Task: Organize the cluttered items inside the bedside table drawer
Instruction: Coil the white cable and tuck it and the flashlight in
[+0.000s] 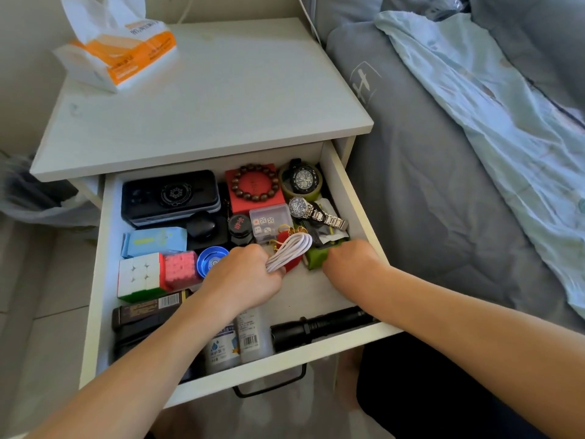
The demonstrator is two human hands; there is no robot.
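**Drawer open, both hands inside**

Left hand (245, 277) grips coiled white cable (289, 250) mid-drawer (354, 198), over a red item. Right hand (348, 259) curls onto green pouch (316, 258) beside it. 2 watches behind.

A tissue pack (118, 53) sits at the far left corner of the white tabletop (221, 99). Below it the open drawer (354, 198) carries a phone case (169, 194), red box (253, 191), cubes (158, 274), bottles (234, 340) and, along the front wall, a flashlight (319, 324).
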